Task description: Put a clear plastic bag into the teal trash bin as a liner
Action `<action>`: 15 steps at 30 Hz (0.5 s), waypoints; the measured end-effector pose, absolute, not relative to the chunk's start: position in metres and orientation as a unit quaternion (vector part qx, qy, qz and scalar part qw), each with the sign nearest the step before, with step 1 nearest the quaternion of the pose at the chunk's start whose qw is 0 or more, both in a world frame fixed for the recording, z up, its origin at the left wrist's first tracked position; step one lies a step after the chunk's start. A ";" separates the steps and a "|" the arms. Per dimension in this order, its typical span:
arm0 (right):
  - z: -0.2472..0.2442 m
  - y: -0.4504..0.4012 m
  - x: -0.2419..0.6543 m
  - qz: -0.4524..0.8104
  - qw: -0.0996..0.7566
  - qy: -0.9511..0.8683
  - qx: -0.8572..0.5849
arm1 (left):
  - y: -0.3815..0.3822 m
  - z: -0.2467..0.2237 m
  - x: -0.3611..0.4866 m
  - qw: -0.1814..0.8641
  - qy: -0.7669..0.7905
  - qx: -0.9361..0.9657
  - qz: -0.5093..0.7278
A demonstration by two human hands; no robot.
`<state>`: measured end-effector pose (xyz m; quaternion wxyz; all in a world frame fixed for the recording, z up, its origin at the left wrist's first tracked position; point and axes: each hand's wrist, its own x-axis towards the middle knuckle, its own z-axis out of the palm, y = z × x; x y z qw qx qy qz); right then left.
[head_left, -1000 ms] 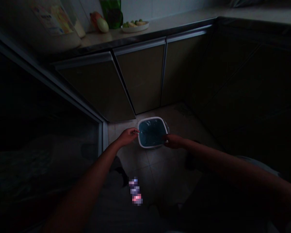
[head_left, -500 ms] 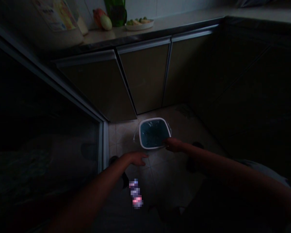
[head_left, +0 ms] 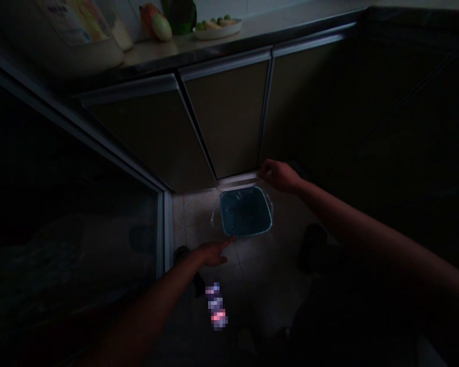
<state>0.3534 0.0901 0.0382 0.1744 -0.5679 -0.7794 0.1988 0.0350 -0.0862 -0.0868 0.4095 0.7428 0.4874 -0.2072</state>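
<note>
A blue-green bin (head_left: 247, 211) with a clear plastic liner stands on the tiled floor, the liner spilling over its sides. My right hand (head_left: 281, 175) is closed on the right end of a white rim ring (head_left: 239, 180). The ring is lifted off the bin's top and tilted behind its far edge, by the cabinet doors. My left hand (head_left: 214, 252) is at the bin's near side, index finger stretched out at the near edge and thumb apart. It holds nothing that I can see.
Cabinet doors (head_left: 225, 117) rise behind the bin. On the counter are a plate of food (head_left: 218, 29), an onion-like vegetable (head_left: 161, 28) and a large container (head_left: 76, 38). A sliding door frame (head_left: 163, 224) runs on the left. A pixelated patch (head_left: 216, 306) lies below my left hand.
My right hand has moved up and away from me, lifting the white rim ring off the bin. My left index finger has come forward to the bin's near edge.
</note>
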 end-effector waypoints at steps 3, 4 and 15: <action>0.030 0.104 0.348 0.173 0.232 -0.750 -0.594 | -0.087 -0.086 0.036 0.427 0.493 0.731 -0.199; 0.027 0.108 0.347 0.164 0.244 -0.748 -0.595 | -0.087 -0.086 0.036 0.431 0.493 0.729 -0.199; -0.006 0.131 0.356 0.190 0.191 -0.761 -0.590 | -0.086 -0.092 0.034 0.455 0.489 0.717 -0.202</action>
